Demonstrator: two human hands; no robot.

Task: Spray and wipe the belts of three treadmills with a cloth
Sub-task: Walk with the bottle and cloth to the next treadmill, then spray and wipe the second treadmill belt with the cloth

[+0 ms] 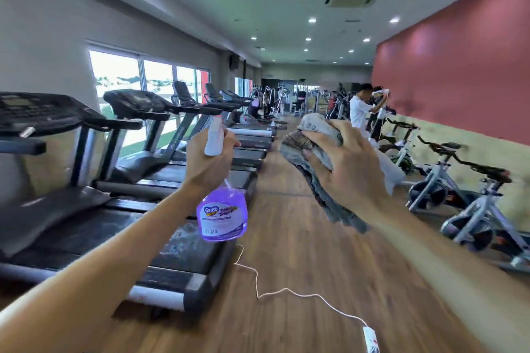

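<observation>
Treadmills (160, 241) with dusty black belts line the left wall; left hand (208, 165) grips a clear spray bottle (222, 213) of purple liquid, right hand (348, 163) clutches a crumpled grey cloth (315, 149) above wood-grain floor (315, 281).

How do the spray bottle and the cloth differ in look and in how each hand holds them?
The spray bottle is clear plastic with purple liquid and a white nozzle; the cloth is grey, soft and bunched. The left hand grips the spray bottle at its neck, so its body hangs below; the right hand clutches the cloth in its fingers, folds trailing down. Both are held up above the wooden floor.
</observation>
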